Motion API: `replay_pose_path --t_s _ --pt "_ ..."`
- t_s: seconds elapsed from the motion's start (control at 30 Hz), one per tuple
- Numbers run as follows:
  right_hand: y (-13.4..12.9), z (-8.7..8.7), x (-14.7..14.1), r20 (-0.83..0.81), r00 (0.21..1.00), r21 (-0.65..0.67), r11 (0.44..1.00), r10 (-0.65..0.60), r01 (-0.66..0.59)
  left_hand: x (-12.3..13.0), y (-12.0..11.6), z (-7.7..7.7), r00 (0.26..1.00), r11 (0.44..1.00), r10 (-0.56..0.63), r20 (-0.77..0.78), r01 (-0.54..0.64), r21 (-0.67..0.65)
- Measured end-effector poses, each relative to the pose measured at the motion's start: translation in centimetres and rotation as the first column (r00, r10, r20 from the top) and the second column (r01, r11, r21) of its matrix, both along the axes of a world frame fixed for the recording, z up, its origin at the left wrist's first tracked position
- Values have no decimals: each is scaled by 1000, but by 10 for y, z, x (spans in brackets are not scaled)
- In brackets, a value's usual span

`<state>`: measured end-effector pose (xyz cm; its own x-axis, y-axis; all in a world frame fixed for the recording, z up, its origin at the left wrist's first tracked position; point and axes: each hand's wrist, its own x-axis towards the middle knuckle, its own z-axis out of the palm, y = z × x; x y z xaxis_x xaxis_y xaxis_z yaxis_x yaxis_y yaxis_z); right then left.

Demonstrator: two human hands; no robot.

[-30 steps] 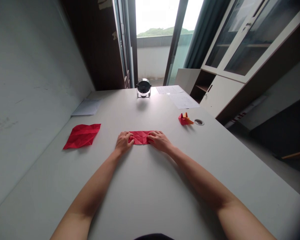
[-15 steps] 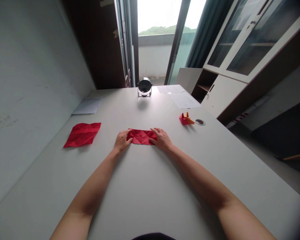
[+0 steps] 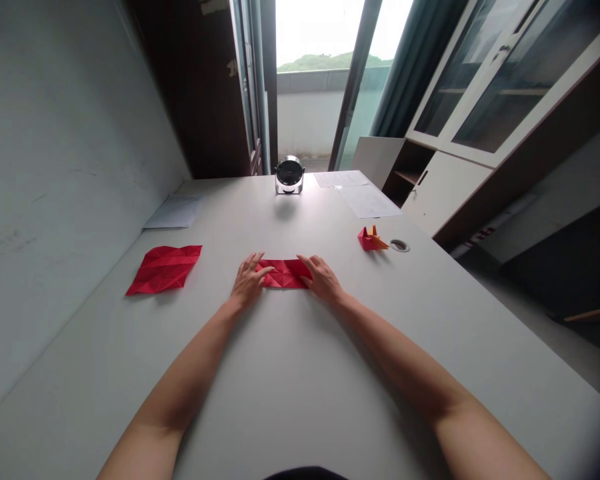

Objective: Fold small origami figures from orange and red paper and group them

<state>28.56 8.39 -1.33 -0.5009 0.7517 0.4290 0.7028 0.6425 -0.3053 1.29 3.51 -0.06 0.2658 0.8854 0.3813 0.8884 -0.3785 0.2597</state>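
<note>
A creased strip of red origami paper (image 3: pixel 283 275) lies crosswise on the white table between my hands. My left hand (image 3: pixel 249 279) is at its left end, fingers spread and thumb reaching over the paper's surface. At the right end, my right hand (image 3: pixel 324 279) has its fingers at the far corner and its thumb near the close edge, with the paper's end between them. Part of that thumb is hidden by the paper.
Another creased red sheet (image 3: pixel 165 270) lies to the left. A folded red and orange paper figure (image 3: pixel 373 239) sits at right, beside a round cable hole (image 3: pixel 399 245). A round black and silver device (image 3: pixel 289 175) stands at the back. White papers (image 3: pixel 370 200) lie at the far right.
My left hand's fingers have spread and its thumb has moved up over the paper. My right thumb has slipped back toward the paper's end, whose right part now looks smoother.
</note>
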Motion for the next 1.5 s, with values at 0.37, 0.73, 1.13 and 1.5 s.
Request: replay_pose_path --t_s 0.37,0.73,1.13,1.5 --pt "-4 4 -3 -58 982 42 983 182 -179 1 4 -7 977 971 -209 48 213 -106" --pt "-8 8 -5 -9 969 24 968 248 -248 4 2 -5 981 976 -174 79 183 -116" --pt "-11 9 -8 41 951 -17 952 307 -306 9 -2 4 994 991 -95 45 98 -86" --pt "-16 17 -9 109 968 45 972 225 -231 12 -7 11 996 987 -87 17 88 -136"
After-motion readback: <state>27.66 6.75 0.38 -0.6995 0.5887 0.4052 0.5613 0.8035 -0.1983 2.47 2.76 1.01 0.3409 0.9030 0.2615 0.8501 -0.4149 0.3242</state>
